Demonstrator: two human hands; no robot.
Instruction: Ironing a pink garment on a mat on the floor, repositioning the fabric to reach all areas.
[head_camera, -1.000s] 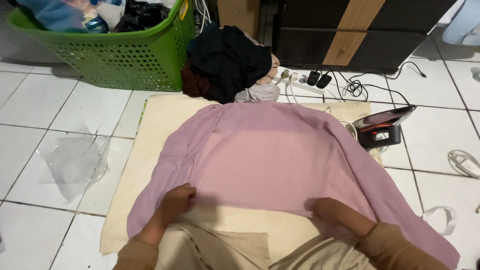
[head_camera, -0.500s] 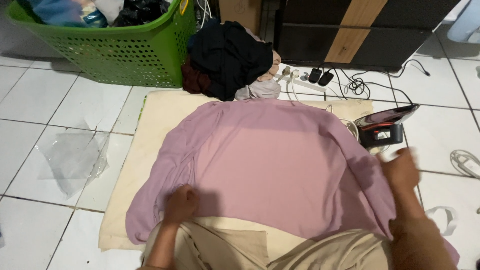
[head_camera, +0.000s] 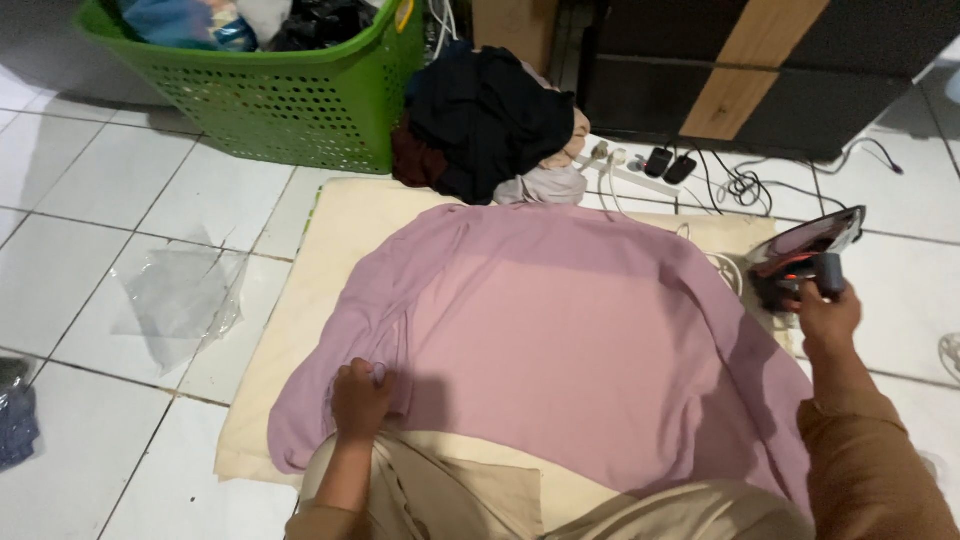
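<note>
White tiled floor carries a cream padded mat (head_camera: 330, 215) with a mauve cloth garment (head_camera: 560, 330) spread flat for pressing, left hand (head_camera: 362, 398) pinning its near hem, right hand (head_camera: 828, 315) closed around the dark upright electric iron's (head_camera: 805, 258) handle beside the mat.

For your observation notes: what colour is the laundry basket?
Green, with perforated sides; the head view shows it.

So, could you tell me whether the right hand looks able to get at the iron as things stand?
Probably yes: the right hand is already at the iron, fingers on its dark handle, with nothing between them; a firm grip cannot be confirmed.
</note>
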